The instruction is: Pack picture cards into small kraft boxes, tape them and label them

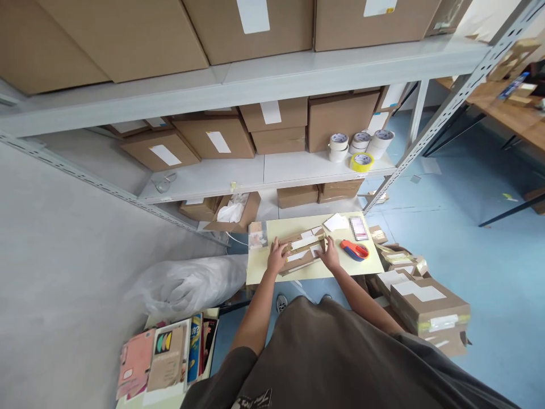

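A small brown cardboard box (304,262) with white paper labels and strips of tape on its top lies on the pale yellow table (264,274). My left hand (277,255) grips its left end, the fingers curled on the top edge. At the right end, my right hand (329,254) holds the box with thumb and fingers bent around the corner. To the right of that hand lies a red-and-blue tool (355,250) with a loop-shaped handle. White paper (336,222) and a pixelated phone-like rectangle (359,228) are behind it.
Metal shelving (238,85) with cardboard boxes rises behind the table. White tape rolls (338,149) and a yellow tape roll (361,162) stand on its middle shelf. Bubble wrap (200,284) is at left, above books (170,352). Taped cartons (430,307) are stacked at right.
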Tool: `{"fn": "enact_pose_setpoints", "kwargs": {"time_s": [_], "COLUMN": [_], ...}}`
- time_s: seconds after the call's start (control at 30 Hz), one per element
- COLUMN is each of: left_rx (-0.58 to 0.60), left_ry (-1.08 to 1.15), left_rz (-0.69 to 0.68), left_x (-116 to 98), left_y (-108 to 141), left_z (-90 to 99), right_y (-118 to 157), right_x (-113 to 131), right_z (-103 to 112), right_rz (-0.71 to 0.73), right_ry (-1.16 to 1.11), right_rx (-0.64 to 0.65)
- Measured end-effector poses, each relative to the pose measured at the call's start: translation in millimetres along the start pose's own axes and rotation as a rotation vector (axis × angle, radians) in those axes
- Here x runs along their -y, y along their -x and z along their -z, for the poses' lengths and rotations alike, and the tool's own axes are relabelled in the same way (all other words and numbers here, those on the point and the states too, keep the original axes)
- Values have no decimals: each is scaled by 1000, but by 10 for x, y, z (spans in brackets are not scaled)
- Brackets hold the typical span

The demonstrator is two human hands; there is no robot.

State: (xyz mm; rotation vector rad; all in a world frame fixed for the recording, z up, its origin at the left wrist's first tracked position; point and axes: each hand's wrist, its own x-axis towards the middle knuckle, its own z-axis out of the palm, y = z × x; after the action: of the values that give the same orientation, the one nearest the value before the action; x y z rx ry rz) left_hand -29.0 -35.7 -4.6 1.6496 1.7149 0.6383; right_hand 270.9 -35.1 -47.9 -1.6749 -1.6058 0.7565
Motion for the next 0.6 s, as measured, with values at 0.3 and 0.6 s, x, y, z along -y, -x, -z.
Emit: {"fn": "enact_pose_setpoints", "kwargs": {"time_s": [0.3, 0.6], "left_rx": [-153, -192], "left_ry": [361, 307], "left_rz": [469, 391], "left_x": [147, 145], "left_y": [79, -194], "left_z": [-252, -308], "right_y": [-228, -170], "right_x": [36, 203], "right_z": [146, 115], "right_rz": [-118, -129], "right_ry": [54, 192], "right_rx": [254, 286]}}
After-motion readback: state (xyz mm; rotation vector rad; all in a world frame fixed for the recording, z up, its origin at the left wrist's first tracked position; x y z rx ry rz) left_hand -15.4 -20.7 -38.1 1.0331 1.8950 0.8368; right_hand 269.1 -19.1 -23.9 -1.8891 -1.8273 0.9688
